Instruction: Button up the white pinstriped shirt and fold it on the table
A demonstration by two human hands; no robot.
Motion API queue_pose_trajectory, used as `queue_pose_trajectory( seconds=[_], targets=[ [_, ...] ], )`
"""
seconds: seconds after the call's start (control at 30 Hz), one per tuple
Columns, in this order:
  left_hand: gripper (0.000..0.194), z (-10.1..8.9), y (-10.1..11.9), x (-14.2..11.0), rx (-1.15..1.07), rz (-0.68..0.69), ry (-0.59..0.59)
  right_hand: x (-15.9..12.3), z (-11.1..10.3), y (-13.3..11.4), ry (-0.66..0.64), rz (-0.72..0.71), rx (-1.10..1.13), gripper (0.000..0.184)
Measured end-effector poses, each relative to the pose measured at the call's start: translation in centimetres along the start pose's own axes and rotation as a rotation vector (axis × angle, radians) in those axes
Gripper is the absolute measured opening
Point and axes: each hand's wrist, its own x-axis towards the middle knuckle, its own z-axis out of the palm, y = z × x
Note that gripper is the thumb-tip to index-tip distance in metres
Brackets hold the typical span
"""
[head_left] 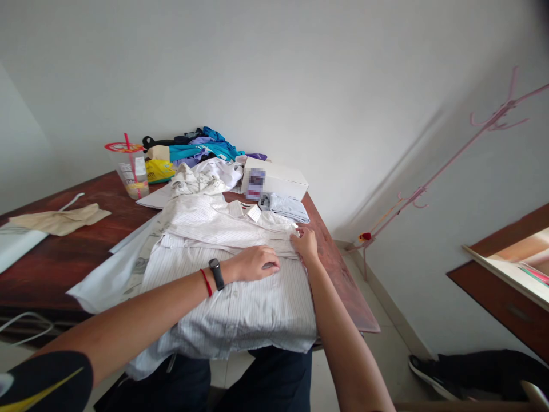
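A white striped shirt [240,297] lies spread on the dark wooden table [64,252], its lower part hanging over the near edge. My left hand [256,262], with a black band and red string at the wrist, rests flat on the shirt's folded part, fingers together. My right hand [305,244] presses on the fold's right edge, fingers curled onto the cloth. A small paper tag [254,212] shows near the shirt's collar.
Behind the shirt lie a crumpled white garment [206,174], a white box [274,178], a folded light-blue cloth [286,207] and a heap of coloured clothes [201,146]. A plastic cup with a red straw [131,169] stands at the back left. A pink coat rack [450,160] leans by the wall.
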Motion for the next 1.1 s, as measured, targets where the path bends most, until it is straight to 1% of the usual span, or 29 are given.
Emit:
queue_pose_trajectory(
  seconds=[0.1, 0.27, 0.43, 0.5, 0.63, 0.7, 0.8, 0.9, 1.0, 1.1],
  targets=[
    [0.015, 0.0, 0.0, 0.0, 0.004, 0.006, -0.002, 0.3, 0.2, 0.7, -0.016, 0.05, -0.001, 0.035],
    [0.014, 0.0, -0.1, 0.1, 0.009, 0.013, -0.026, 0.9, 0.1, 1.5, -0.028, 0.084, 0.042, 0.031],
    [0.015, -0.1, -0.2, 0.2, 0.011, 0.008, -0.042, 1.5, -0.2, 2.2, -0.036, 0.14, 0.089, 0.042],
    [0.015, -0.1, -0.2, 0.3, 0.006, 0.003, -0.048, 1.5, -0.1, 2.2, -0.06, 0.123, 0.115, 0.04],
    [0.016, 0.0, -0.1, 0.3, 0.012, -0.001, -0.064, 1.2, -0.1, 1.5, -0.119, 0.022, 0.173, 0.038],
    [0.016, 0.0, -0.1, 0.3, 0.0, -0.006, -0.059, 1.0, -0.3, 0.9, -0.127, 0.022, 0.227, 0.04],
    [0.017, -0.2, 0.0, 0.3, -0.055, -0.009, -0.009, 0.6, -0.8, -0.3, -0.186, 0.039, 0.418, 0.044],
    [0.017, -0.3, 0.0, 0.5, -0.093, -0.019, 0.107, 0.0, -1.4, -1.4, -0.256, 0.049, 0.604, 0.048],
    [0.017, -0.5, -0.2, 0.7, -0.136, -0.052, 0.245, -0.4, -1.7, -2.1, -0.272, 0.066, 0.701, 0.052],
    [0.017, -0.5, -0.5, 0.8, -0.22, -0.118, 0.319, -0.7, -1.7, -2.4, -0.26, 0.087, 0.794, 0.059]
  ],
)
